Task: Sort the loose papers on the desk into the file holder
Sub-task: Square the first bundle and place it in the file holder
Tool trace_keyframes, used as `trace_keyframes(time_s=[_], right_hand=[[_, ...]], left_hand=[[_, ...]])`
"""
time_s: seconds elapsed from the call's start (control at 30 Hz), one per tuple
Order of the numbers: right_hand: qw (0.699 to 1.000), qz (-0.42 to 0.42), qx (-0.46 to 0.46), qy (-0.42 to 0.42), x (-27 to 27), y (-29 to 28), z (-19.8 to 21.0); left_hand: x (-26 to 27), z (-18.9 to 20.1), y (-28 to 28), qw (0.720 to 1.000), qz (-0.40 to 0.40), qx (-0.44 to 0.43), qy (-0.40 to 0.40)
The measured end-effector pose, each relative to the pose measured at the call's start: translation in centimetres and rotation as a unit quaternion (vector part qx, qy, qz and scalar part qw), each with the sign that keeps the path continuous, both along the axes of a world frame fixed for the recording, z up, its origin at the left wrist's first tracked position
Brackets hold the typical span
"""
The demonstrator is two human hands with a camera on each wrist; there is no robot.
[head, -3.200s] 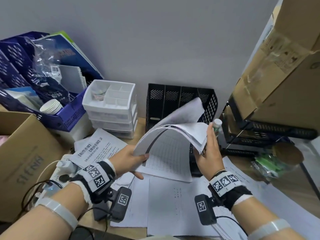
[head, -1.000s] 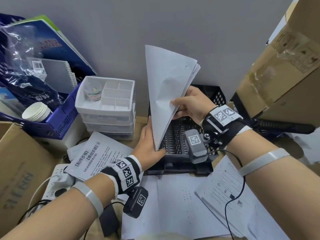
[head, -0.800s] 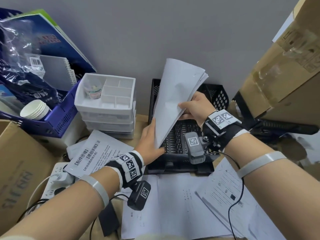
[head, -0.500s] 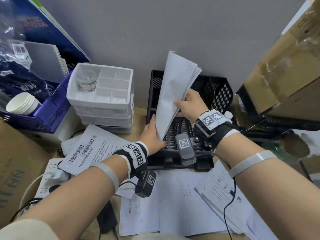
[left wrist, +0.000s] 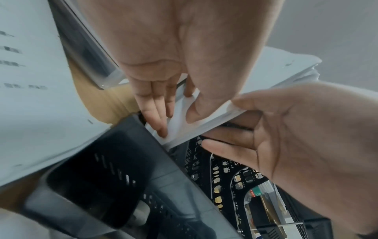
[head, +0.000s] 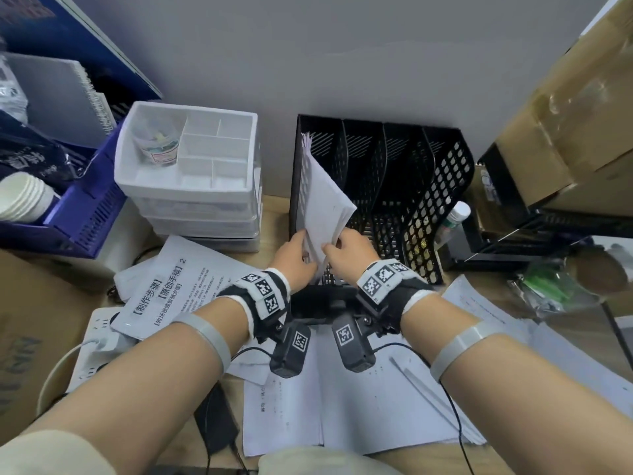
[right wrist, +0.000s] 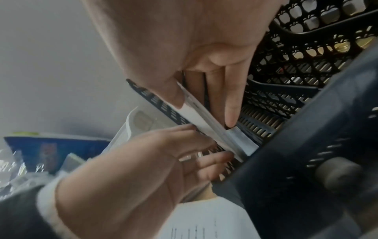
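Observation:
A black mesh file holder (head: 442,186) with several slots stands against the wall. A stack of white papers (head: 322,200) leans in its leftmost slot, far corner up. My left hand (head: 301,255) and right hand (head: 334,246) both pinch the stack's near lower edge. In the left wrist view my left thumb lies on the stack (left wrist: 204,127) and the fingers (left wrist: 157,116) lie beside it. In the right wrist view my right thumb and index finger (right wrist: 231,105) clamp the stack (right wrist: 204,119) above the holder's floor (right wrist: 257,127). Loose sheets (head: 342,399) lie on the desk in front.
A printed sheet (head: 171,289) lies at the left over a power strip (head: 99,341). White stacked drawers (head: 191,166) stand left of the holder, beside a blue basket (head: 85,207). A small bottle (head: 452,221) and cardboard boxes (head: 565,132) crowd the right. More sheets (head: 479,310) lie at the right.
The stack, held upright in the air before, has come down into the holder's leftmost slot. Both hands have dropped to its near lower edge and moved close together.

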State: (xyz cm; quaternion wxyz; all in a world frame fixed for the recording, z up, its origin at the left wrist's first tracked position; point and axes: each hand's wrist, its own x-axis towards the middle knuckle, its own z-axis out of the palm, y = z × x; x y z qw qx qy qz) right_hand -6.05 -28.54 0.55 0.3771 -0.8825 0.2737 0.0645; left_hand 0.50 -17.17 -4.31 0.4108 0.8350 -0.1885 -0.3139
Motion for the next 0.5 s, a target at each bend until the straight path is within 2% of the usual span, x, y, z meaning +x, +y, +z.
trace_keyframes(time_s=[0.13,0.2,0.23,0.3,0.33,0.4,0.5], right_hand=[[0.999,0.033,-0.002,0.033,-1.2,1.2,-1.1],[0.998,0.018,-0.008,0.055,-1.9,1.7,-2.0],[0.997,0.006,0.040,0.062,-2.3,2.1,-2.3],[0.981,-0.007,0.173,0.086,-3.2,3.3,-3.3],[0.970,0.004,0.217,0.106,-3.8,4.0,-3.8],[0.958,0.028,0.243,0.151,-4.8,5.3,-5.4],[0.947,-0.006,0.240,0.212,-6.0,7.5,-8.4]], left_hand=[[0.6,-0.8,2.7,0.994,0.059,-0.058,0.065],[1.4,-1.0,5.0,0.993,0.081,-0.058,0.056],[1.8,-1.1,6.5,0.993,0.096,-0.051,0.044],[2.8,-1.8,9.9,0.993,0.116,0.022,-0.028],[3.1,-2.2,11.7,0.984,0.116,0.101,-0.089],[3.4,-2.8,15.2,0.946,0.130,0.249,-0.160],[3.3,-3.4,19.5,0.919,0.183,0.331,-0.113]])
